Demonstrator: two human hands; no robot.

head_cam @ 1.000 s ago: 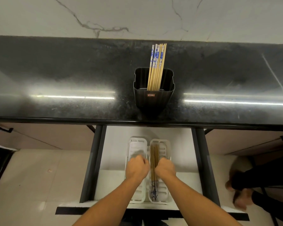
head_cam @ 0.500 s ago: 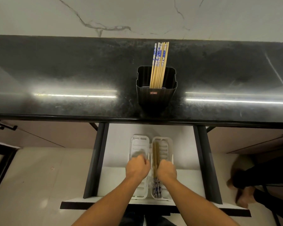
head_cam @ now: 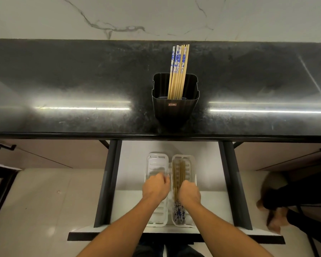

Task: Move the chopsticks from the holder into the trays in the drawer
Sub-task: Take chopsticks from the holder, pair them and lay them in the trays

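Observation:
A black holder (head_cam: 175,106) stands on the dark counter with several chopsticks (head_cam: 178,71) upright in it, some with blue-and-white tops. Below it, in the open drawer (head_cam: 133,164), two white slotted trays lie side by side. The left tray (head_cam: 157,161) shows no chopsticks. The right tray (head_cam: 191,164) holds several chopsticks (head_cam: 178,173) laid lengthwise. My left hand (head_cam: 156,187) is curled over the left tray. My right hand (head_cam: 189,191) is curled over the right tray, just right of the chopsticks there. I see nothing held in either hand; the fingertips are hidden.
The black counter edge (head_cam: 63,135) overhangs the back of the drawer. Dark drawer rails (head_cam: 107,182) run on both sides. Another person's feet and dark trousers (head_cam: 285,206) are on the pale floor at the right. A marble wall (head_cam: 156,15) is behind the counter.
Both hands stay curled over the trays in nearly the same place. The view has shifted slightly.

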